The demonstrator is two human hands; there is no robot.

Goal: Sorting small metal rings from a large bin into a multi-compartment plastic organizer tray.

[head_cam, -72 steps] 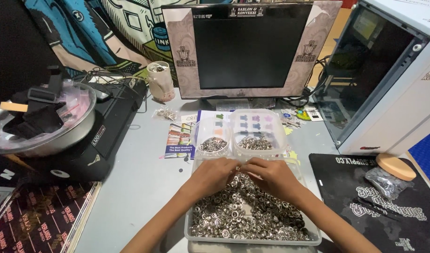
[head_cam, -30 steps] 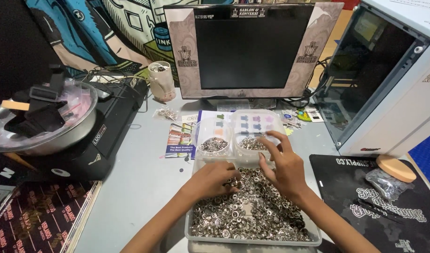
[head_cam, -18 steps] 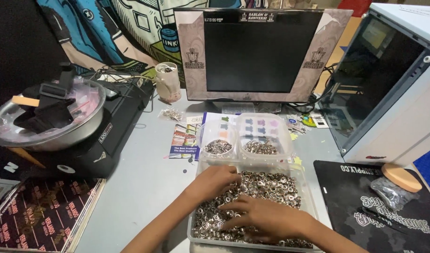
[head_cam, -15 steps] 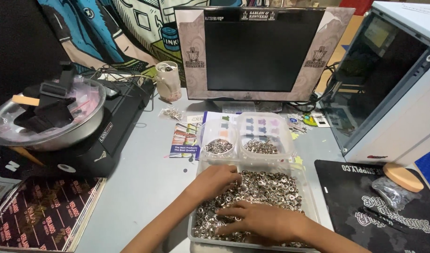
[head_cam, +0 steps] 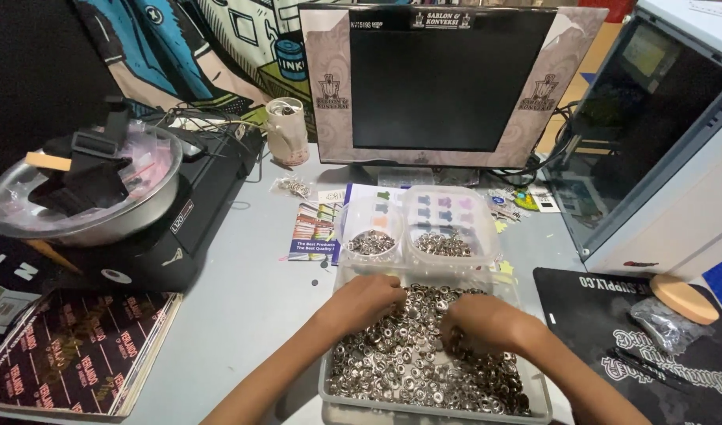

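Note:
A clear rectangular tray (head_cam: 341, 397) in front of me is filled with several small silver metal rings (head_cam: 400, 366). My left hand (head_cam: 366, 297) rests curled on the pile at the tray's far left. My right hand (head_cam: 487, 321) lies fingers-down in the pile near the middle right. What the fingers pinch is hidden. Just beyond the tray stand two small clear cups, a round cup (head_cam: 370, 238) and a wider cup (head_cam: 448, 236), each holding sorted silver pieces.
A dark monitor (head_cam: 448, 83) stands at the back, a computer case (head_cam: 652, 149) at the right. A metal bowl (head_cam: 85, 197) sits on a black box at the left. A black mat (head_cam: 652, 346) with a wooden disc (head_cam: 682, 297) lies right; leaflets lie around.
My right hand drew back from the far cups into the tray, then shifted up the pile toward its middle. My left hand stayed on the pile's left side.

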